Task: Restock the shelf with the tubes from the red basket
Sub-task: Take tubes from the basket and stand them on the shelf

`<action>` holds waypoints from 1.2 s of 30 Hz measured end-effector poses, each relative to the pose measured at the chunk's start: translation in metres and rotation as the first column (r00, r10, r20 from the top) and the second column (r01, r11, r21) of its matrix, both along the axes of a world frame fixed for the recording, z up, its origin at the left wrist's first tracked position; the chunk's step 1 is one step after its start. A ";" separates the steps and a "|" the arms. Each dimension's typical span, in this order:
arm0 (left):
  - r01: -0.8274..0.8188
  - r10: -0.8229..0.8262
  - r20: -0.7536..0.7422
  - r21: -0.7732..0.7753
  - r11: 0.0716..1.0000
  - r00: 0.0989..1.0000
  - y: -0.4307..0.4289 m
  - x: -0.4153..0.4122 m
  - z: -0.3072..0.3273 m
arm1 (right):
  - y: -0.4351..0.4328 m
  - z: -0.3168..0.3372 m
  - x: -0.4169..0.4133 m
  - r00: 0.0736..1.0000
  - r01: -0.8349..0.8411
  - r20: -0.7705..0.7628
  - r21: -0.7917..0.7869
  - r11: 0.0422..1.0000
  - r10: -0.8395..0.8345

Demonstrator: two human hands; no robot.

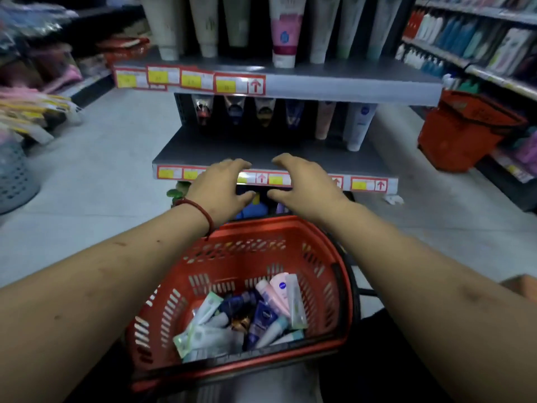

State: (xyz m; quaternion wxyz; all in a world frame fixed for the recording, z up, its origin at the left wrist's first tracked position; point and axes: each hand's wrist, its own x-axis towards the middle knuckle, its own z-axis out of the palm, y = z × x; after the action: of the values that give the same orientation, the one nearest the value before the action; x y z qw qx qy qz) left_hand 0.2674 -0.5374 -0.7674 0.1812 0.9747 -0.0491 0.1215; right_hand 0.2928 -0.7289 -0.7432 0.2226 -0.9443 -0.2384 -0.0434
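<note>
A red basket (325,257) sits low in front of me, holding several tubes (255,318) in white, pink, green and dark blue. Beyond it is a grey shelf (186,152) with tubes standing at its back, among them a white one (359,126) and a pink one (324,119). The front half of that shelf is bare. My left hand (220,189) and my right hand (305,184) hover side by side over the shelf's front edge, palms down, fingers spread, holding nothing. A red cord bracelet circles my left wrist.
An upper shelf (348,82) carries larger upright tubes. Price labels line both shelf edges. A second red basket (465,129) stands on the floor at the right by a rack of bottles. A grey plastic bin (14,175) and packaged goods are at the left.
</note>
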 end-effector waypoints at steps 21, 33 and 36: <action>-0.194 0.004 -0.609 -0.246 0.950 0.793 0.016 -0.078 -0.219 | -0.006 -0.225 -0.053 0.806 0.001 -0.572 -0.254 0.967 -0.151; -0.408 -0.056 -0.771 -0.396 0.823 0.634 0.011 -0.012 -0.291 | 0.004 -0.310 0.004 0.722 0.050 -0.658 -0.258 0.965 -0.213; -0.355 -0.122 -0.782 -0.409 0.840 0.611 -0.001 0.006 -0.317 | 0.008 -0.341 0.011 0.752 0.017 -0.629 -0.280 0.960 -0.197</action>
State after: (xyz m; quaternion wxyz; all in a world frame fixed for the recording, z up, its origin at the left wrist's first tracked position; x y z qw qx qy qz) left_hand 0.2739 -0.5384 -1.0840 0.4351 0.8396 0.1368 -0.2952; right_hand 0.3041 -0.7211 -1.0838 0.1644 -0.9329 -0.0945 0.3061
